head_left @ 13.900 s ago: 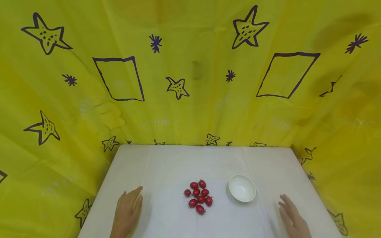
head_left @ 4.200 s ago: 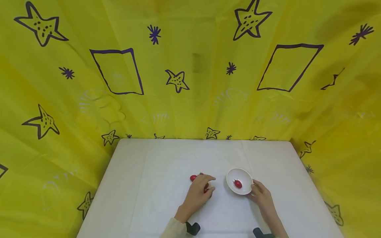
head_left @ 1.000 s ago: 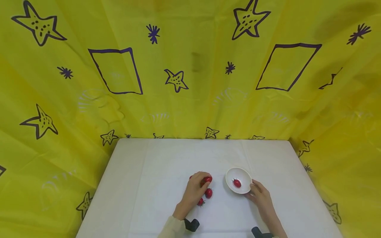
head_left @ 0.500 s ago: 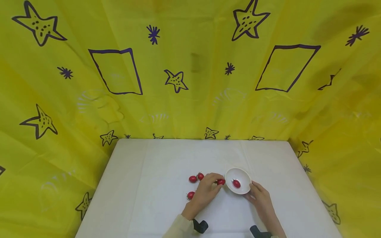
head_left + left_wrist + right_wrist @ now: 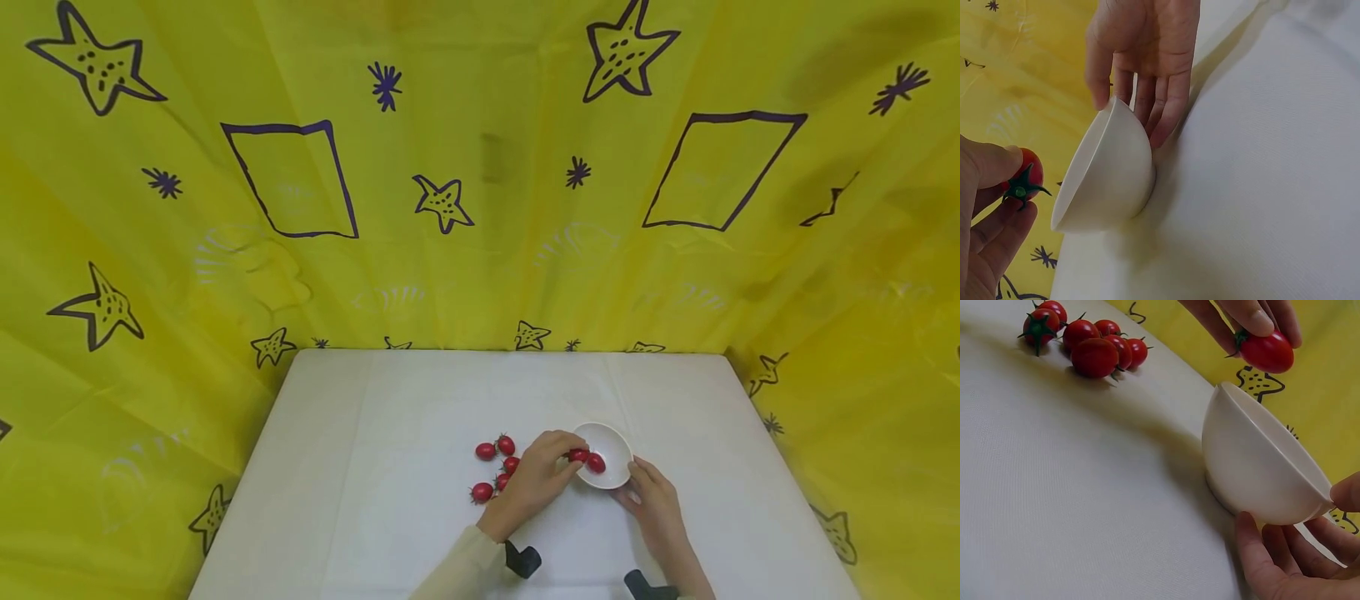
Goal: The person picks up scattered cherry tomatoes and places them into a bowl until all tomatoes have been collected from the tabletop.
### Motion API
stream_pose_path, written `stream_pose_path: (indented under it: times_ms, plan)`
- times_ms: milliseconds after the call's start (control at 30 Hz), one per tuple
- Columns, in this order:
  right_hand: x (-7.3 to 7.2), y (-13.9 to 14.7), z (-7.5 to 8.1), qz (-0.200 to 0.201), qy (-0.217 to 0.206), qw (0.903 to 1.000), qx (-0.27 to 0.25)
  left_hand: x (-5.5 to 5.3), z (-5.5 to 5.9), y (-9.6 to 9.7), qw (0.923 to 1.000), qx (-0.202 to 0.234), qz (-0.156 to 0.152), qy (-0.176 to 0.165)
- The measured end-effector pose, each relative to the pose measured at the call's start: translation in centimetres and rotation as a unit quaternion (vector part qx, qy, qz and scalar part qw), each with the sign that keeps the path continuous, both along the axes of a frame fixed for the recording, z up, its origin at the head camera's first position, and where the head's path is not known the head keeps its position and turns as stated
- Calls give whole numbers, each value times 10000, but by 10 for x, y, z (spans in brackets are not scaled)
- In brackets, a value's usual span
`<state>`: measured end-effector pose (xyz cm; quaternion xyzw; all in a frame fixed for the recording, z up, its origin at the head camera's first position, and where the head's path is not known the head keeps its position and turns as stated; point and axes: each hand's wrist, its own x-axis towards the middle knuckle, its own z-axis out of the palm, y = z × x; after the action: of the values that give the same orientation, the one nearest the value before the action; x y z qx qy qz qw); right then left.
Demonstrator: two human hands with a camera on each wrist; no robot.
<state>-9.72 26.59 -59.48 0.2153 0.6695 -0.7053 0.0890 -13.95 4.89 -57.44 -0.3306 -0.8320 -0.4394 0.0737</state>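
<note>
Red tomato (image 5: 578, 456) was pinched above a white bowl (image 5: 617, 454)

The left hand (image 5: 536, 475) grasped the tomato between its thumb and fingers, above the bowl's left rim, with the green stem turned toward that hand's wrist. The right hand (image 5: 656, 500) gripped the bowl from the right, its thumb at the rim and its fingers against the outer wall. A second tomato (image 5: 596, 463) lay inside the bowl, which stood on the white tabletop (image 5: 412, 400). To the left, apart from the bowl, seven loose tomatoes (image 5: 1094, 357) lay grouped. On the near side, a pale sleeve (image 5: 461, 567) covered the left forearm and a black bracket (image 5: 522, 560) sat at the wrist. On the far side, a yellow curtain (image 5: 480, 275) with dark star outlines rose behind the tabletop.
</note>
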Motion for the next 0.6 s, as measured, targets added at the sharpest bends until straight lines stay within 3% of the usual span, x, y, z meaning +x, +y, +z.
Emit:
stream_pose_path:
  times_ms: [600]
  plan:
    - [7, -6, -2, -368, 322, 9987, -172, -12, 6, 23, 9977, -545, -236, -330]
